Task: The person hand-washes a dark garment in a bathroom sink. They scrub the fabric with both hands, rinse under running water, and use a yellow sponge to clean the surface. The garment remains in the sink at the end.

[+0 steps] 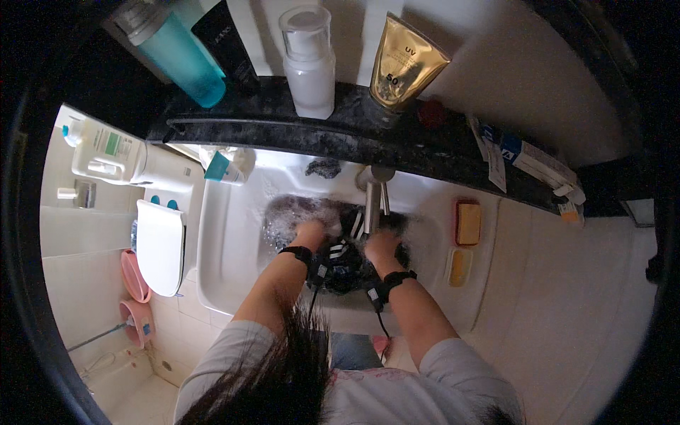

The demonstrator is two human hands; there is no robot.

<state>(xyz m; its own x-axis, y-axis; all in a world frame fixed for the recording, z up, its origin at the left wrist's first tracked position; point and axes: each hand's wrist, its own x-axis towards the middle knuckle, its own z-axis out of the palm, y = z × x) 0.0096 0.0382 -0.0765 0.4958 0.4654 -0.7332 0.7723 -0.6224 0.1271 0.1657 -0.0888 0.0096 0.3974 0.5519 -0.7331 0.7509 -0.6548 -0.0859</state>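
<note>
A wet black striped cloth (pixel 343 258) with white bands lies bunched in the white sink (pixel 216 248), in foamy water (pixel 287 216). My left hand (pixel 312 232) is at its left side, among splashing water; its fingers are smeared and partly hidden. On the cloth's right side, my right hand (pixel 382 246) is closed with the fingers curled into the black fabric. Between the hands, the metal faucet (pixel 372 209) reaches over the cloth. A black band with a small cabled device sits on each of my wrists.
Two soap dishes, one with a yellow bar (pixel 468 223), sit on the sink's right rim. A black shelf (pixel 269 134) behind holds a white pump bottle (pixel 309 71), a gold tube (pixel 404 64), a blue bottle (pixel 177 60) and boxes. A toilet (pixel 161 248) stands left.
</note>
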